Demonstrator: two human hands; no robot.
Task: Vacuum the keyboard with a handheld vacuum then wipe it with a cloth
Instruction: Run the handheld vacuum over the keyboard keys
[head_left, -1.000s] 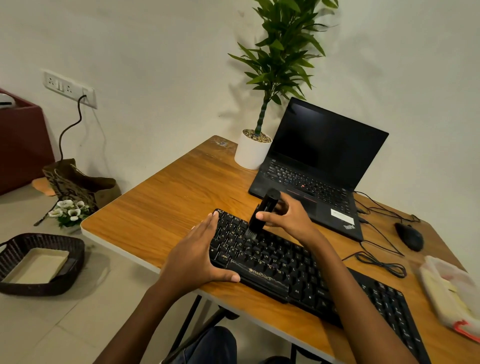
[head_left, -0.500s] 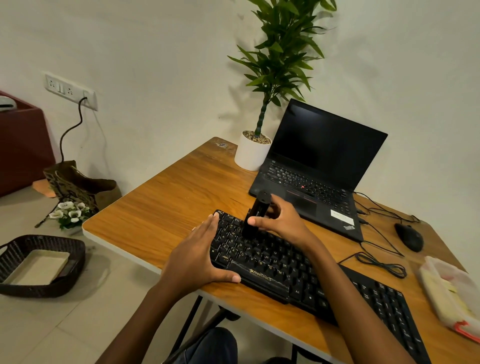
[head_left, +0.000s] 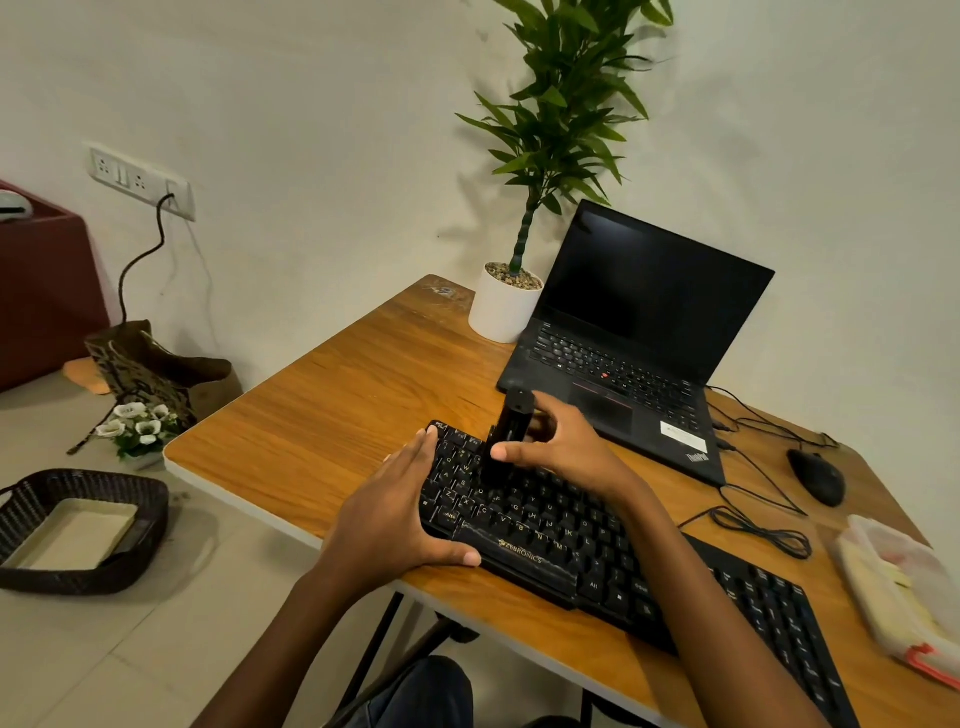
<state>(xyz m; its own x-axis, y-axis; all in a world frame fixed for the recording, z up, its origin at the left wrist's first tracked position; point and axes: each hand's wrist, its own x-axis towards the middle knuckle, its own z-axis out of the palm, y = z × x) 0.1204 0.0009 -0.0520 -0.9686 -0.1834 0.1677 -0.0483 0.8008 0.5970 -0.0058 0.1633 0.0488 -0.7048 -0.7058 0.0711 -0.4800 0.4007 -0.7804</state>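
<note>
On the near edge of the wooden bench (head_left: 322, 415), a black keyboard (head_left: 571, 540) lies at a slant. Its left end is by the left hand (head_left: 395, 509) and its right end runs out of the bottom of the frame. The right forearm crosses over its middle and hides a band of keys.

The left hand's grip is spread. Its straight fingers lie along the keyboard's left end and the thumb is stretched along the front edge, so the hand brackets that corner.

The right hand (head_left: 561, 447) has its grip wrapped round a black handheld vacuum (head_left: 511, 431), thumb across the near face and fingers curled behind. The vacuum stands nearly upright with its lower end down on the upper-left rows of keys. Black on black, the nozzle tip cannot be told from the keys, so actual contact is hard to confirm.

Behind the keyboard, an open laptop (head_left: 639, 312) shows a dark screen, with a potted plant (head_left: 506, 306) in a white pot just beside its left corner. A mouse (head_left: 816, 475) and a loose cable (head_left: 753, 530) lie to the right. A plastic tub (head_left: 893, 577) is cut off at the right edge, its contents too blurred to name.

On the floor to the left are a dark basket (head_left: 78, 530), white flowers (head_left: 137, 423) and a paper bag (head_left: 156, 369). They lie below a wall socket (head_left: 140, 179).
</note>
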